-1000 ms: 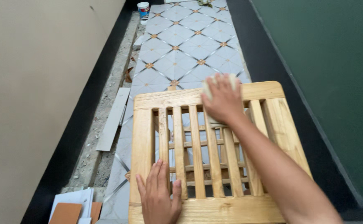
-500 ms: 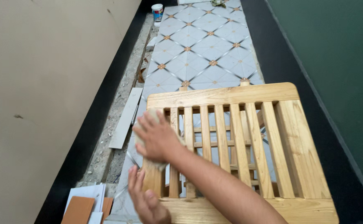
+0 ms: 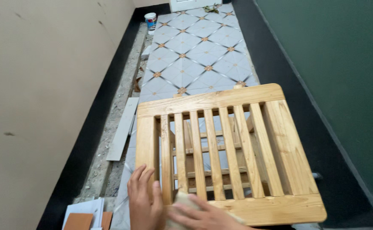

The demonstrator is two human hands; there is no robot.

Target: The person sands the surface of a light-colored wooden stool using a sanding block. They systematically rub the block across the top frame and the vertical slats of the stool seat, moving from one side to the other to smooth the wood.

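- The right hand (image 3: 205,215) lies across the near edge of the slatted wooden table (image 3: 233,149), fingers closed over a pale folded pad (image 3: 182,199), probably sandpaper or a cloth; the bottom of the view cuts it off, so I can't be sure which.
- The left hand (image 3: 144,200) rests flat and spread on the near left corner of the table, fingers apart, gripping nothing.
- A second ago the right hand was pressing at the far rail; half a second ago it crossed the left slats; now it is at the near rail by the left hand. The rubbing has worked across the top, far side to near.
- The table stands on blue-grey patterned floor tiles (image 3: 195,47), its lower rungs showing between the slats.
- A small white cup with a red and blue band (image 3: 151,20) stands at the far end of the floor by the black skirting.
- A loose grey tile strip (image 3: 122,127) lies on the rubble along the left wall.
- White sheets and a flat brown rectangle (image 3: 82,219) lie at the bottom left.
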